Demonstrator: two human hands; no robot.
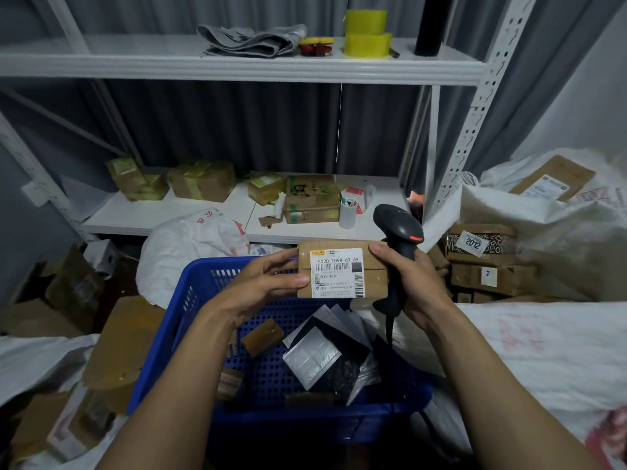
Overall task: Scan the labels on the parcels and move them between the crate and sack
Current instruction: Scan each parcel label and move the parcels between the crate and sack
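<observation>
We find the left hand [268,283] curled on the left edge of a small cardboard parcel [375,281], thumb across its front. The parcel is held above the blue crate [191,300], its printed label [336,272] facing us. The right hand [419,288] is wrapped tight round the handle of a black barcode scanner [400,228], with one fingertip touching the parcel's right edge. A white sack [543,351] lies right of the crate.

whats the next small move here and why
Probably tip the black handheld barcode scanner in the right hand down toward the white label. The left hand holds the flat brown cardboard parcel label-up over the blue perforated plastic crate, yet the scanner's head sits past the parcel's far corner, not facing the barcode.
</observation>
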